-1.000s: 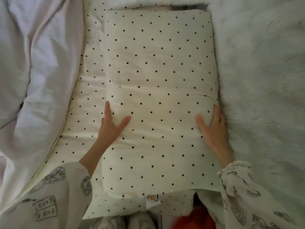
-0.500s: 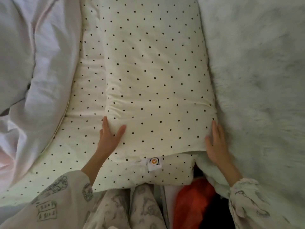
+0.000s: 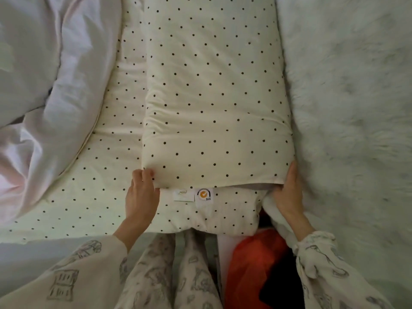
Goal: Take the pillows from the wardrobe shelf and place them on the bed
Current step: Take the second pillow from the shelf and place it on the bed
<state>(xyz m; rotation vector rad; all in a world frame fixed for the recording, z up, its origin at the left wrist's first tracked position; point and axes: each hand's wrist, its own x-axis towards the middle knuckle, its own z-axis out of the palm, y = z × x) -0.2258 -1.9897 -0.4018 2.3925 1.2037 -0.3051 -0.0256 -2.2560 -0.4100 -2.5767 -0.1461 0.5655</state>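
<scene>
Cream pillow [image 3: 214,97] with black dots, matching dotted sheet [image 3: 98,175], white duvet [image 3: 44,85], orange cloth [image 3: 252,264].

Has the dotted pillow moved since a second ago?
Yes. The dotted pillow slid away from the person, farther up the dotted mattress, uncovering its tags.

Dotted sheet [image 3: 104,175] left of pillow [image 3: 214,97] free; fur blanket [image 3: 347,108] crowds right.

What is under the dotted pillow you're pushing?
The dotted pillow lies on matching dotted bedding, whose two labels show past its near edge. What lies below that bedding is covered.
</scene>
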